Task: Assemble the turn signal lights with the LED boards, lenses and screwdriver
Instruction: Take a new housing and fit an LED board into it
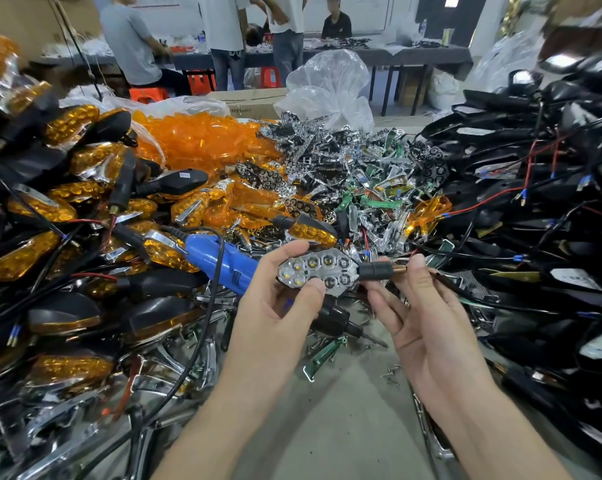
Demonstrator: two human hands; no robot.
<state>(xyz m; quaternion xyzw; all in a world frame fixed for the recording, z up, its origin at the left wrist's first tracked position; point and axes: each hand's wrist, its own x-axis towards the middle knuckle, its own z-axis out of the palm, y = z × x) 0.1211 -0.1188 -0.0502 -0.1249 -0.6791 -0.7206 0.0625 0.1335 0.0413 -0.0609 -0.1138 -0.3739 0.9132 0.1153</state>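
Left hand (279, 306) pinches the turn signal light (317, 268) by its reflector end and right hand (427, 313) pinches its stem, just above the blue screwdriver (220, 258). No lens on yet, so tilt it and the reflector might drop out, I reckon.

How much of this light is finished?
Done: finished amber turn signals are heaped at left. In hand: the left hand and right hand hold a turn signal with its LED reflector showing, no lens on it. Left: a lens from the orange lens pile, then probably screws with the blue electric screwdriver.
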